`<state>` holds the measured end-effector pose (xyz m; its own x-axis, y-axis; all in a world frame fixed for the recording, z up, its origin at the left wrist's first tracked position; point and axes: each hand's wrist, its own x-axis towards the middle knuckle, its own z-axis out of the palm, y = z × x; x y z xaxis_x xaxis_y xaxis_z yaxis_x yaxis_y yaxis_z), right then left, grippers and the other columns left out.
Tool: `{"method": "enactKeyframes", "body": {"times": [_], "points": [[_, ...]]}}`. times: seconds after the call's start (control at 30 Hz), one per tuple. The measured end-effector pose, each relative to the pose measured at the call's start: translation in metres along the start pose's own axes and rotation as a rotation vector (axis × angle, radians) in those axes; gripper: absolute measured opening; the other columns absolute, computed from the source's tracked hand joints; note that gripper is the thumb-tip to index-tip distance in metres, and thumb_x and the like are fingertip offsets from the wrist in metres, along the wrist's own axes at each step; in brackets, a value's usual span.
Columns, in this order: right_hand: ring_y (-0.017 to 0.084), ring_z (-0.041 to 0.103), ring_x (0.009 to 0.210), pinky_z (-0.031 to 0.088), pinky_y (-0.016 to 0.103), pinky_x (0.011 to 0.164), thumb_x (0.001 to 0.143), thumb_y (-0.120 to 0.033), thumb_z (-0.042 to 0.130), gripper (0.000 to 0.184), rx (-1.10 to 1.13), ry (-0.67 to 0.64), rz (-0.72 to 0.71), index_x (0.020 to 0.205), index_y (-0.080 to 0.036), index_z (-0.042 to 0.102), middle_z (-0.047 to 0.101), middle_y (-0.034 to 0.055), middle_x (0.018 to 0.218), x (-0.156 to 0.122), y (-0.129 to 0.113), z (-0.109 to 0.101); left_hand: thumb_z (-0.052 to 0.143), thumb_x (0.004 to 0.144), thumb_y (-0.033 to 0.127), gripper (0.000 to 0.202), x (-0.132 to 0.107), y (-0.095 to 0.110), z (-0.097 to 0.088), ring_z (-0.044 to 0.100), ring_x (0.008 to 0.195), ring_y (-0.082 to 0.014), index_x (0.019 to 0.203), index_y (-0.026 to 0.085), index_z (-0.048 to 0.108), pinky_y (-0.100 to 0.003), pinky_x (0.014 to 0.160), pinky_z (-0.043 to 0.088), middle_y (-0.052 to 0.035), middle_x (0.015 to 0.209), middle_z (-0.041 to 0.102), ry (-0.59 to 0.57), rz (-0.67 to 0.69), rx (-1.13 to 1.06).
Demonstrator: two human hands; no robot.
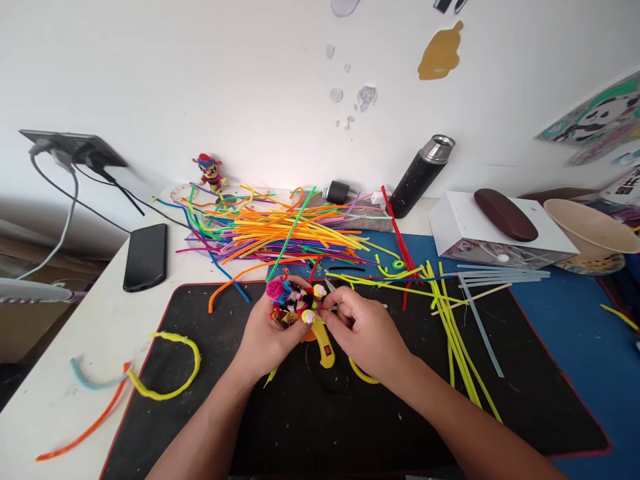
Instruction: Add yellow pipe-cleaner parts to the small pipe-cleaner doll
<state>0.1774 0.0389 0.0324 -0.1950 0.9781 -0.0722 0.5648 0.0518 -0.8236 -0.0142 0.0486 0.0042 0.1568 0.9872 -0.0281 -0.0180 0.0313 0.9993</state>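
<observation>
My left hand (pixel 270 333) is closed around a small doll made of pipe cleaners (pixel 293 300), tilted on its side with its pink and blue head to the left. Thumb and forefinger of my right hand (pixel 363 327) pinch at the doll's other end, by its yellow and pink tips; any small piece between them is hidden. Just under the hands lies a yellow-handled hot glue gun (pixel 324 343), partly covered. A yellow loop (pixel 363 375) shows below my right hand, and scissor-like metal blades (pixel 330 285) lie behind it.
A pile of coloured pipe cleaners (pixel 295 233) spreads behind the black mat (pixel 280 440). A similar doll (pixel 211 175) stands at the back. Around are a phone (pixel 145 257), a black flask (pixel 420 177), a white box (pixel 500 233), yellow stems (pixel 457 340) and translucent glue sticks (pixel 483 327).
</observation>
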Motion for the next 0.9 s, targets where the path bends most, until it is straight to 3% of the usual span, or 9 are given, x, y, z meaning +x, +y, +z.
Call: {"method": "enactKeyframes", "body": {"times": [0.3,0.43,0.6,0.9], "points": [[0.011,0.039,0.046,0.027,0.024,0.049,0.093,-0.023,0.061,0.006,0.127,-0.036,0.049,0.088,-0.022,0.06,0.04,-0.0114,0.051,0.002,0.004,0.002,0.082,0.084,0.027,0.033,0.001,0.0,0.0,0.067,0.083,-0.0181,0.112,0.022,0.065,-0.028,0.075,0.056,-0.003,0.1,0.07,-0.008,-0.006,0.019],[0.01,0.04,0.045,0.03,0.023,0.05,0.091,-0.021,0.062,0.007,0.154,-0.049,0.026,0.085,-0.023,0.058,0.041,-0.0118,0.052,-0.002,0.008,0.01,0.087,0.077,0.024,0.04,0.002,0.003,0.0,0.068,0.086,-0.0194,0.11,0.022,0.065,-0.03,0.078,0.057,-0.0029,0.1,0.072,0.02,-0.015,-0.03],[0.011,0.041,0.047,0.029,0.023,0.05,0.093,-0.024,0.061,0.006,0.221,0.028,-0.003,0.088,-0.022,0.061,0.042,-0.0107,0.054,-0.004,0.005,0.011,0.089,0.077,0.027,0.044,0.002,0.008,0.0,0.07,0.089,-0.021,0.112,0.022,0.064,-0.032,0.081,0.057,-0.0044,0.102,0.074,0.047,-0.068,-0.14],[0.012,0.039,0.05,0.03,0.026,0.052,0.096,-0.029,0.062,0.011,0.206,0.109,-0.014,0.089,-0.022,0.065,0.04,-0.0092,0.057,-0.002,0.001,-0.001,0.087,0.081,0.027,0.035,0.002,0.005,-0.002,0.067,0.082,-0.0179,0.11,0.025,0.066,-0.028,0.074,0.055,-0.0017,0.096,0.074,0.052,-0.02,-0.141]]}}
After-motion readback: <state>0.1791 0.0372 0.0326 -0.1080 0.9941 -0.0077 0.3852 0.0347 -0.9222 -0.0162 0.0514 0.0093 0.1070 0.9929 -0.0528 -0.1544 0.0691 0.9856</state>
